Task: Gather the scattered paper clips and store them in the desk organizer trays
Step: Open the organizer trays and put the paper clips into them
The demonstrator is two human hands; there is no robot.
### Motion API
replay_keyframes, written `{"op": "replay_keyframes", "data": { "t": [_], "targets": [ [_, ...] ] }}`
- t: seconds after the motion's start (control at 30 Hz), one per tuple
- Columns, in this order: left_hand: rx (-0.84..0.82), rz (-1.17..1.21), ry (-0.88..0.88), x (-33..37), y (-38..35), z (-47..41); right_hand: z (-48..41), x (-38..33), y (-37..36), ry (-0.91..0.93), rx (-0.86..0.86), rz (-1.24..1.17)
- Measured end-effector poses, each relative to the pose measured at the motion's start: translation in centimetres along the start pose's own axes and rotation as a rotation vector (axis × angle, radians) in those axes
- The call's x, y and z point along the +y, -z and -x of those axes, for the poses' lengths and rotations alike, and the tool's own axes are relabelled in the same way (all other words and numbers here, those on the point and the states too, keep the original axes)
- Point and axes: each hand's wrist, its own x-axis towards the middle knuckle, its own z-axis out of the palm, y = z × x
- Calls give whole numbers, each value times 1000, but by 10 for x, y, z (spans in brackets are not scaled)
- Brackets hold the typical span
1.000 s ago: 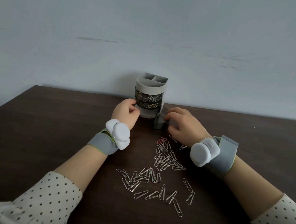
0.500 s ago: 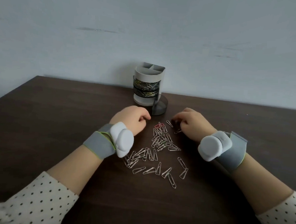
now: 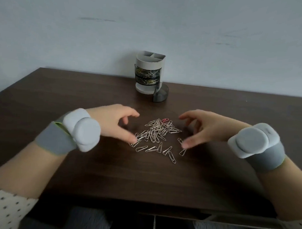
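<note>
Several silver paper clips (image 3: 157, 135), with one pink clip (image 3: 165, 120) at the far edge, lie in a loose pile on the dark wooden table (image 3: 59, 94). My left hand (image 3: 117, 123) is cupped open on the pile's left side, thumb tip touching the nearest clips. My right hand (image 3: 201, 129) is cupped open on the right side, fingers spread. A grey cylindrical desk organizer (image 3: 149, 73) stands behind the pile near the wall. Its two clear upper trays hold clips. Its dark bottom tray (image 3: 161, 95) is swung out to the right.
A pale wall rises behind the table. The table's front edge runs near the bottom of the view, with my legs below it. Both wrists wear grey bands with white pods.
Both hands have drawn back from the organizer to the pile and opened from curled to cupped, one on each side of the clips. The view has pulled back, showing the table's front edge.
</note>
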Motion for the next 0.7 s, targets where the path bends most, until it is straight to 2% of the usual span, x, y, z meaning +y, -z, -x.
{"op": "replay_keyframes", "data": {
  "t": [0.07, 0.13, 0.33, 0.43, 0.53, 0.6, 0.7],
  "targets": [
    [-95, -37, 46, 1, -2, 5, 3, -4, -1, -38, -43, 166],
    [-75, -7, 53, 9, -5, 0, -3, -14, -3, -51, -15, 195],
    [-64, 199, -18, 46, -11, -32, -27, -40, -17, 17, 16, -61],
    [-34, 227, -31, 54, -8, -39, -28, -36, -14, 20, 29, -177],
    [-30, 172, -15, 39, 0, -32, -20, -23, -4, -41, 28, -230],
    [-72, 61, 11, 33, 2, -28, -18, -23, -1, -76, -28, -127],
    [-94, -117, -19, 39, -2, -33, -24, -33, -7, -26, -66, 52]
  ]
}}
